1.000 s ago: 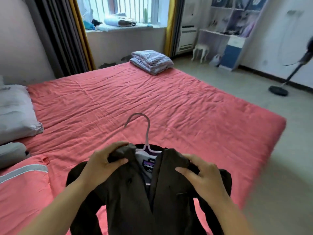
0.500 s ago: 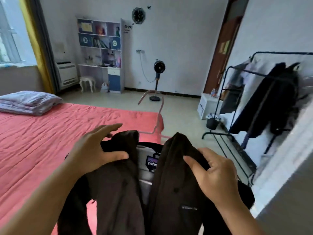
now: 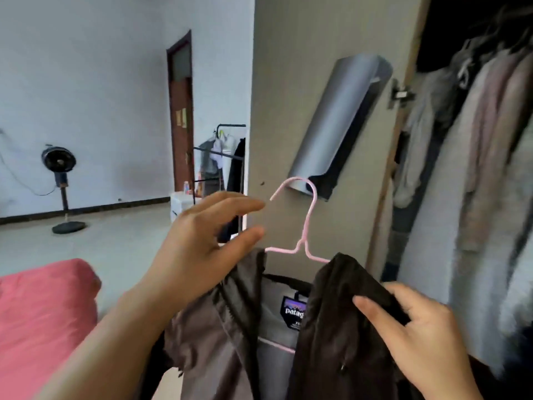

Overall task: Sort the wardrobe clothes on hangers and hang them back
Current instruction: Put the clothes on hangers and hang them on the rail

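A dark brown jacket point(image 3: 331, 327) hangs on a pink wire hanger point(image 3: 305, 226), held up in front of the open wardrobe door point(image 3: 311, 67). My right hand point(image 3: 418, 339) grips the jacket's right shoulder, fingers curled over the fabric. My left hand point(image 3: 202, 249) is raised beside the left shoulder; its thumb and fingers are spread just left of the hanger's hook and touch neither hook nor wire. Inside the wardrobe on the right, several pale and grey garments point(image 3: 476, 197) hang close together. The rail they hang from is hidden in the dark.
A grey curved handle point(image 3: 337, 119) sticks out from the wardrobe door just behind the hook. The red bed point(image 3: 43, 327) lies at the lower left. A standing fan point(image 3: 59, 168), a brown room door point(image 3: 180, 111) and a black clothes rack point(image 3: 222, 160) stand farther back.
My view has swung from the bed to the wardrobe, and the jacket came along. My left hand has let go of the left shoulder and risen toward the hook. My right hand keeps its hold.
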Tool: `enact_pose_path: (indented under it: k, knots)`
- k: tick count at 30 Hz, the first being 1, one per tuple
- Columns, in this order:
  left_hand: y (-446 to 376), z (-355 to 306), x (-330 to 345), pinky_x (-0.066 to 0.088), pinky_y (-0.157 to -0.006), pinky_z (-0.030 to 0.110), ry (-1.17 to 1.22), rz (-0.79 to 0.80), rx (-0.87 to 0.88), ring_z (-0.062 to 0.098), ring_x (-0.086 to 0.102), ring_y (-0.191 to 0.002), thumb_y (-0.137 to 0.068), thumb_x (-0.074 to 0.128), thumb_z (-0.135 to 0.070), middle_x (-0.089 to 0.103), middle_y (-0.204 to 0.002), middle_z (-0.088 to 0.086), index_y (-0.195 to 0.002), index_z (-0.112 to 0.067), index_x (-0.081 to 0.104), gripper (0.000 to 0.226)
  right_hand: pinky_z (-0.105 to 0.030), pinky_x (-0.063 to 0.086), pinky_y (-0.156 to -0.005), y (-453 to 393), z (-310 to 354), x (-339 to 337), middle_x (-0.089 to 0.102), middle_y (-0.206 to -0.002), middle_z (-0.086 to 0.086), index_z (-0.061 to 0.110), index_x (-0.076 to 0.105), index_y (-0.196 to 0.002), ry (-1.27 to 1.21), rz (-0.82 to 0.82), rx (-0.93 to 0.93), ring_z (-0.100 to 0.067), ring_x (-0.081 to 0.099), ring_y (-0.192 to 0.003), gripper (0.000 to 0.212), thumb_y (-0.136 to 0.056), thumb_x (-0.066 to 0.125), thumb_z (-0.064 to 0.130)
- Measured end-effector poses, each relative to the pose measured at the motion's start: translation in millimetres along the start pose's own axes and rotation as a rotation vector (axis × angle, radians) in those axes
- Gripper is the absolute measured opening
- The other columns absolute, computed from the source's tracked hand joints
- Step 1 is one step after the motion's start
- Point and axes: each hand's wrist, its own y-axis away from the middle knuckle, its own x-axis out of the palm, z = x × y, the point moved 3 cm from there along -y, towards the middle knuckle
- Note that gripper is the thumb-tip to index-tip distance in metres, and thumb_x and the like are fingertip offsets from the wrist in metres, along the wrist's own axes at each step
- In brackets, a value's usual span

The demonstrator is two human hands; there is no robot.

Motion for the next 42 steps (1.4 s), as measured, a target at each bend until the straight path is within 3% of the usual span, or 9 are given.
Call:
enact_pose_path:
  k: [4, 10, 15, 20, 25, 29, 33, 37, 42]
  knots:
    - [-43.0, -33.3, 87.3, 0.047, -0.077, 0.011, 0.185, 0.085, 0.105, -0.004, 0.062, -0.086, -0.082, 0.056, -0.042, 0.069, -0.095, -0.014, -0.104, -0.023, 0.072, 0.033, -0.019, 0.042, -0.054, -7.5, -38.6, -65.8, 0.06, -0.053, 0.009, 0.033, 0.066, -0.068, 0.143, -0.108, 0.165, -0.003, 0.057, -0.055, 0.014, -0.064, 0.079, 0.037]
    - [-98.0, -84.9, 214.7, 0.053, -0.077, 0.034, 0.312, 0.307, 0.176, 0.012, 0.067, -0.091, -0.081, 0.049, -0.049, 0.071, -0.096, -0.011, -0.111, -0.034, 0.061, 0.036, -0.024, 0.048, -0.06, -17.8, -76.9, -130.3, 0.065, -0.059, 0.012, 0.044, 0.066, -0.082, 0.28, -0.234, 0.312, -0.001, 0.061, -0.058, 0.025, -0.06, 0.075, 0.05]
    - [-123.4, -135.5, 291.3, 0.052, -0.078, 0.035, 0.541, 0.363, 0.256, 0.01, 0.067, -0.089, -0.08, 0.051, -0.045, 0.066, -0.095, -0.023, -0.124, -0.047, 0.034, 0.047, -0.025, 0.053, -0.068, -22.2, -96.7, -185.1, 0.069, -0.066, 0.016, 0.047, 0.068, -0.082, 0.336, -0.381, 0.403, 0.003, 0.064, -0.063, 0.028, -0.056, 0.079, 0.046]
    - [-144.8, -177.5, 354.0, 0.052, -0.072, 0.037, 0.754, 0.356, 0.242, 0.016, 0.064, -0.076, -0.074, 0.051, -0.058, 0.066, -0.076, -0.018, -0.11, -0.032, 0.065, 0.046, -0.016, 0.048, -0.07, -24.6, -104.7, -225.1, 0.066, -0.067, 0.024, 0.054, 0.063, -0.083, 0.473, -0.534, 0.477, 0.01, 0.06, -0.067, 0.028, -0.059, 0.076, 0.049]
    - [-167.0, -201.7, 381.8, 0.05, -0.064, 0.031, 0.963, 0.369, 0.19, 0.011, 0.058, -0.058, -0.076, 0.057, -0.041, 0.063, -0.062, -0.005, -0.081, -0.037, 0.064, 0.01, -0.019, 0.043, -0.076, -38.3, -97.9, -237.9, 0.065, -0.076, 0.025, 0.06, 0.058, -0.077, 0.616, -0.629, 0.608, 0.002, 0.058, -0.081, 0.017, -0.063, 0.068, 0.063]
    - [-187.7, -216.3, 393.9, 0.045, -0.065, 0.027, 1.135, 0.401, 0.144, 0.015, 0.054, -0.058, -0.082, 0.063, -0.029, 0.059, -0.062, 0.003, -0.077, -0.029, 0.062, 0.004, -0.018, 0.04, -0.078, -53.7, -84.4, -236.5, 0.06, -0.077, 0.026, 0.055, 0.054, -0.07, 0.691, -0.619, 0.635, 0.001, 0.056, -0.086, 0.014, -0.071, 0.067, 0.057]
    - [-208.8, -226.7, 403.8, 0.047, -0.07, 0.027, 1.209, 0.431, 0.13, 0.013, 0.056, -0.061, -0.088, 0.063, -0.01, 0.061, -0.061, 0.002, -0.079, -0.026, 0.064, 0.019, -0.009, 0.04, -0.081, -66.8, -76.3, -238.5, 0.053, -0.095, 0.025, 0.051, 0.044, -0.102, 0.68, -0.452, 0.621, 0.002, 0.052, -0.094, 0.032, -0.082, 0.067, 0.04]
    - [-217.2, -227.1, 403.0, 0.053, -0.077, 0.035, 1.261, 0.459, 0.111, 0.025, 0.066, -0.073, -0.089, 0.059, -0.004, 0.068, -0.069, 0.005, -0.077, -0.034, 0.062, 0.032, -0.013, 0.046, -0.078, -70.3, -65.9, -241.9, 0.059, -0.088, 0.01, 0.036, 0.051, -0.125, 0.311, -0.202, 0.708, -0.002, 0.061, -0.084, 0.057, -0.075, 0.077, 0.027]
    - [-207.4, -226.7, 398.4, 0.053, -0.077, 0.038, 1.375, 0.514, 0.098, 0.02, 0.059, -0.068, -0.088, 0.06, -0.001, 0.063, -0.063, 0.002, -0.069, -0.034, 0.066, 0.039, -0.022, 0.048, -0.071, -74.2, -41.3, -246.7, 0.063, -0.088, 0.002, 0.031, 0.062, -0.113, 0.363, -0.167, 0.594, -0.008, 0.058, -0.074, 0.053, -0.063, 0.071, 0.046]
